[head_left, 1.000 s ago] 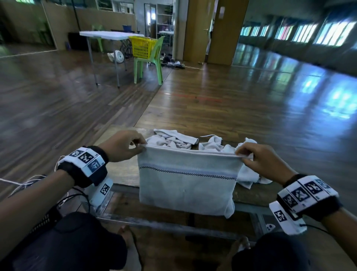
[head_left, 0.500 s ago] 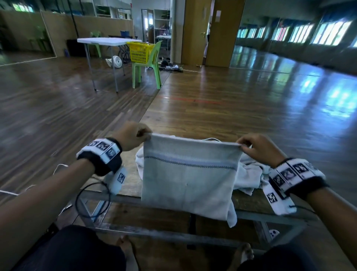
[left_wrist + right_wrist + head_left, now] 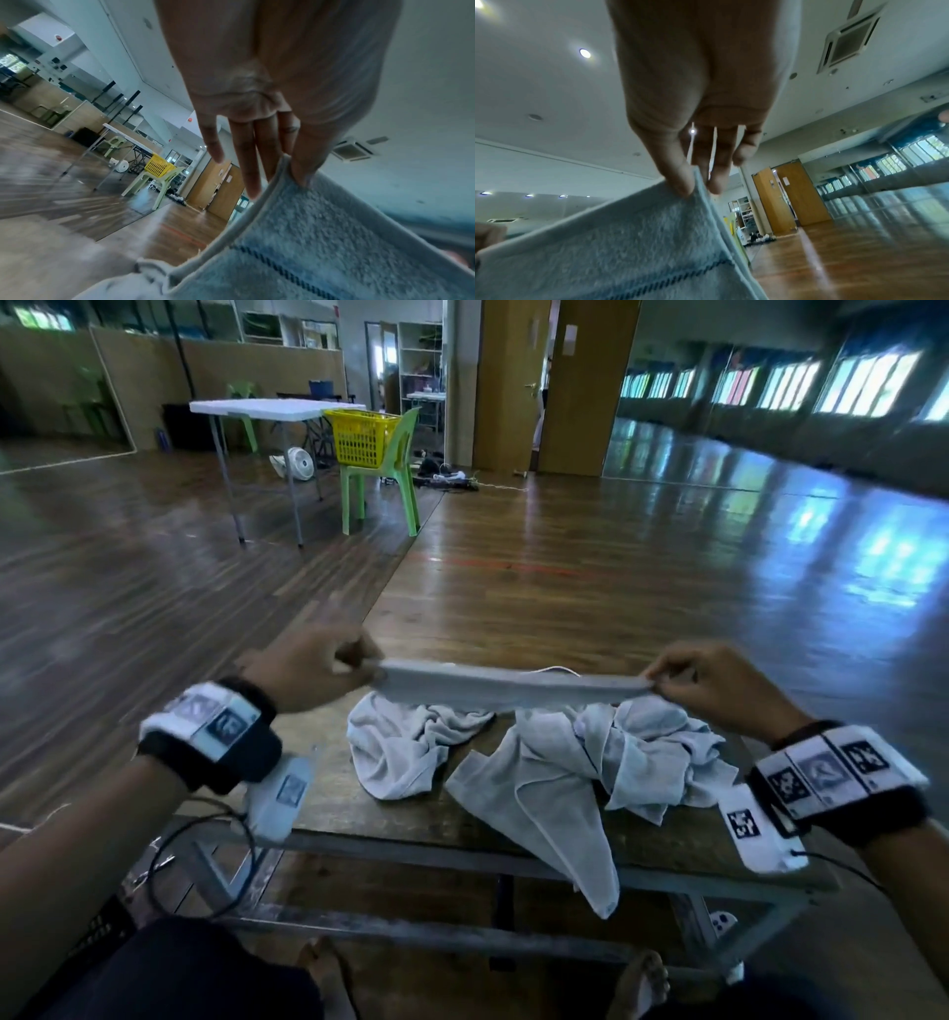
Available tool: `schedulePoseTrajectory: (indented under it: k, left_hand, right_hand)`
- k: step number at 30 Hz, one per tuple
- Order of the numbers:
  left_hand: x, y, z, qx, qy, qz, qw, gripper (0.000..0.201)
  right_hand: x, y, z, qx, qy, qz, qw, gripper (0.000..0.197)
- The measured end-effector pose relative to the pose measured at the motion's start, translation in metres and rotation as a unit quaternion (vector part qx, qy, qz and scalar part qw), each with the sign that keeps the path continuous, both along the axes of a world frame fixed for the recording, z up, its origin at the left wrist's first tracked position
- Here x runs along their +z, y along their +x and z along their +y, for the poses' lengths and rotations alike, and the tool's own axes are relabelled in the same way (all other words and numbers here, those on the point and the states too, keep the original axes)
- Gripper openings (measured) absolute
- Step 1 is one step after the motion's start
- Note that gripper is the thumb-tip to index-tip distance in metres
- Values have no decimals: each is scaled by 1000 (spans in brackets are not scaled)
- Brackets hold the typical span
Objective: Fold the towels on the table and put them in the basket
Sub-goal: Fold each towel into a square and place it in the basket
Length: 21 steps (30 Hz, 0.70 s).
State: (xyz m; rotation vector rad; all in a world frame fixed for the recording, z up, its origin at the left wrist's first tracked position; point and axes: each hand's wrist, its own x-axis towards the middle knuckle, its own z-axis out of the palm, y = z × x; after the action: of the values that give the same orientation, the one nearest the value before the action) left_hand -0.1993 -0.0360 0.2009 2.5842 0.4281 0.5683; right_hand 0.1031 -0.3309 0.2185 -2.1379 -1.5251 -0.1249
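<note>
A pale grey towel [image 3: 508,688] with a dark stitched stripe is stretched nearly flat and edge-on between my hands, above the low wooden table [image 3: 441,824]. My left hand [image 3: 313,667] pinches its left corner, thumb on top of the cloth [image 3: 321,233]. My right hand [image 3: 703,683] pinches the right corner [image 3: 695,188] the same way. Under the held towel a heap of crumpled pale towels [image 3: 554,762] lies on the table, one end hanging over the near edge. A yellow basket [image 3: 362,439] sits on a green chair far back.
The green plastic chair [image 3: 382,474] stands beside a white folding table [image 3: 257,410] across the wooden floor. A small fan [image 3: 298,463] lies under that table. My knees and bare feet are under the near table frame [image 3: 462,932].
The towel hung down as a panel in front of me. Both hands have swung it up and forward, so it lies almost level, uncovering the heap on the table.
</note>
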Motion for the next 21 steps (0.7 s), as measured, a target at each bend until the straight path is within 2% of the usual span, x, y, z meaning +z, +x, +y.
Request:
schedulePoseTrajectory:
  k: [3, 5, 8, 12, 17, 21]
  left_hand:
    - [-37, -14, -7, -21, -42, 104, 993, 12]
    - [-62, -16, -13, -32, -70, 161, 984, 13]
    - [-101, -15, -16, -47, -83, 215, 972, 9]
    - [-139, -7, -5, -28, -86, 227, 970, 8]
    - [-177, 18, 19, 38, -86, 183, 979, 2]
    - [-195, 46, 33, 76, -86, 134, 984, 14]
  right_hand:
    - [-31, -11, -15, 34, -116, 50, 991, 20]
    - [-52, -15, -18, 41, -215, 76, 973, 15]
    - [-89, -12, -15, 42, -277, 111, 954, 15]
    - [-130, -2, -2, 7, -269, 154, 951, 13]
    - [-170, 13, 24, -45, -205, 177, 962, 11]
    - [-190, 31, 50, -97, -167, 169, 967, 8]
